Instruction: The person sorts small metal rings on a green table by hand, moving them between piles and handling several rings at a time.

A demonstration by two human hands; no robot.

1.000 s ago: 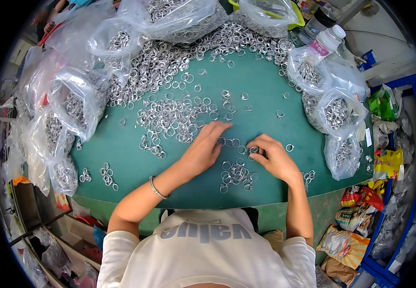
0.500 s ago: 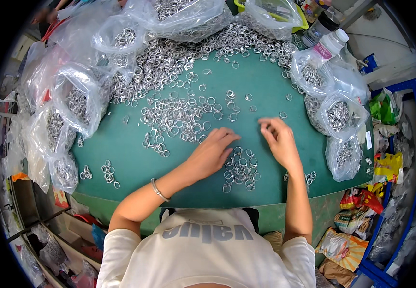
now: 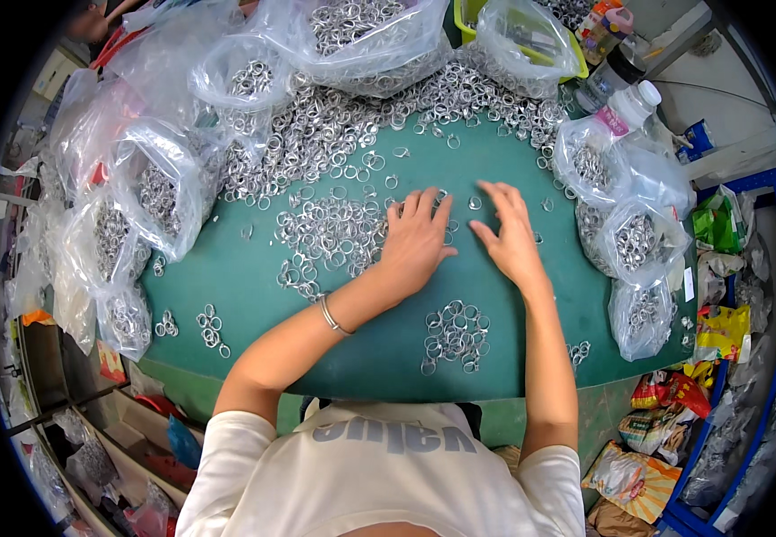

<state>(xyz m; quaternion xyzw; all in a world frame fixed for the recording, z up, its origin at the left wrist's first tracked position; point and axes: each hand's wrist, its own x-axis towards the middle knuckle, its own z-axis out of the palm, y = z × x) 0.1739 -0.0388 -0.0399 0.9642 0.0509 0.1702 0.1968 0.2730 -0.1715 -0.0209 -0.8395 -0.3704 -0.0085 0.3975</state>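
Shift: compared with half a second ago, the left hand (image 3: 417, 243) is farther forward, away from the small ring pile (image 3: 456, 336); the right hand (image 3: 510, 237) is farther forward too, its thumb swung wider.
Left hand: palm down, fingers spread, at the right edge of the loose ring cluster (image 3: 330, 234); whether anything lies under the palm, I cannot tell.
Right hand: wide, thumb well apart from the fingers, nothing visible in its grasp.
Single ring: one silver ring (image 3: 475, 203) lies between the hands, just beside the right fingertips.
Ring pile: on the green table (image 3: 361, 369), near the person's edge, apart from both hands.
Far side: a broad ring heap (image 3: 316, 139) curves across the table.
Bags: clear bags of rings stand along the left (image 3: 169, 183) and right (image 3: 636, 237).
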